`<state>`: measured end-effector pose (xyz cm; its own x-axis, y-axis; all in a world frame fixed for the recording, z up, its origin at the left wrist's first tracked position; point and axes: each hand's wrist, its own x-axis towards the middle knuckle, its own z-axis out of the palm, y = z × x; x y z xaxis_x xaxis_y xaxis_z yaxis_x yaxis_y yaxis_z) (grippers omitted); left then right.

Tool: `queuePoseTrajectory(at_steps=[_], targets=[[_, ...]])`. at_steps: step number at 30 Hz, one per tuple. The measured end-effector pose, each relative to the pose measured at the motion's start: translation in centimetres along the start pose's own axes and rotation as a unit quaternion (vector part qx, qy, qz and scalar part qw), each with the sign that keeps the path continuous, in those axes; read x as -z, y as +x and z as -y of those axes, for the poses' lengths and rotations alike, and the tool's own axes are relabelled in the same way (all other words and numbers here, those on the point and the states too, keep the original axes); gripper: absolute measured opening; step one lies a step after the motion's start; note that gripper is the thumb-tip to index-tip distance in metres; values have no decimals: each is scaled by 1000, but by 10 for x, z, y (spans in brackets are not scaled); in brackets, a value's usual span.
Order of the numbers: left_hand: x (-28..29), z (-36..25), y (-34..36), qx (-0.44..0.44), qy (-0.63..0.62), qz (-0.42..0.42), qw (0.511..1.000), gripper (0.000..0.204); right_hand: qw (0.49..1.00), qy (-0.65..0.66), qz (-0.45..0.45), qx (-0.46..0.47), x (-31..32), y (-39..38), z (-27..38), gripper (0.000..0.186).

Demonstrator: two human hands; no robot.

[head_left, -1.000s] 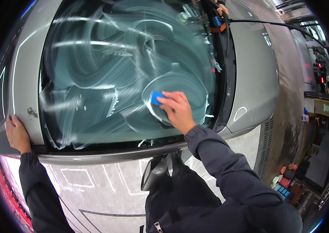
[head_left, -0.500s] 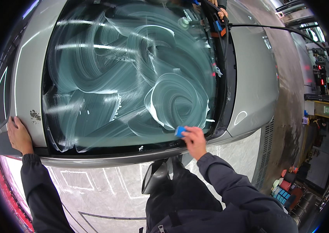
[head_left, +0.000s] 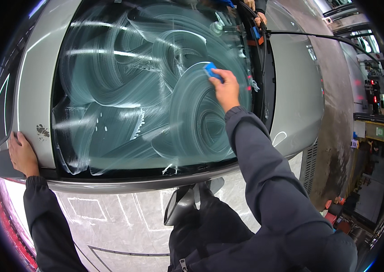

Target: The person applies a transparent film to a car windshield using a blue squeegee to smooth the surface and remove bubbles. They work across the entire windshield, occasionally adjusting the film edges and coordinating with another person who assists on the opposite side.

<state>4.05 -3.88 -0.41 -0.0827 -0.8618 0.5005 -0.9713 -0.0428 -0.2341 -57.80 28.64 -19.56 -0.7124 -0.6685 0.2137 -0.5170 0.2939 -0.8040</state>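
Note:
A silver car's windshield (head_left: 124,104) fills the view, smeared with white swirling streaks. My right hand (head_left: 225,89) presses a small blue pad (head_left: 210,70) against the glass at its upper right, arm stretched out in a dark sleeve. My left hand (head_left: 21,154) rests flat on the car's roof edge beside the silver pillar (head_left: 35,90) at the left. The folded side mirror (head_left: 179,206) hangs below the glass near my body.
Another person's hand (head_left: 259,19) works at the top by the raised black wiper arm (head_left: 310,36). The silver hood (head_left: 294,86) lies to the right. A wet concrete floor and shelves with containers (head_left: 337,211) are at the far right.
My right hand swept the blue pad down to the lower edge of the glass, then up and away to the upper right, leaving fresh curved streaks. My left hand stayed put.

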Motion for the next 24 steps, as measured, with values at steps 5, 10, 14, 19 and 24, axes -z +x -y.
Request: queuePoseTrajectory(at_steps=[5, 10, 14, 19, 24], targets=[[1, -7, -7, 14, 14, -15, 1000, 60, 997, 25, -43, -65, 31, -63, -51, 30], [1, -7, -7, 16, 13, -13, 1000, 61, 994, -52, 36, -88, 76, -208, -53, 34], [-4, 3, 2, -9, -5, 0, 1000, 60, 985, 8, -11, -173, 99, -264, -92, 33], [-14, 22, 18, -42, -44, 15, 998, 62, 980, 13, -56, -190, 114, -234, -158, 33], [-23, 42, 28, -46, -89, 39, 994, 63, 981, -12, 1, -192, 132, -209, -168, 33]])
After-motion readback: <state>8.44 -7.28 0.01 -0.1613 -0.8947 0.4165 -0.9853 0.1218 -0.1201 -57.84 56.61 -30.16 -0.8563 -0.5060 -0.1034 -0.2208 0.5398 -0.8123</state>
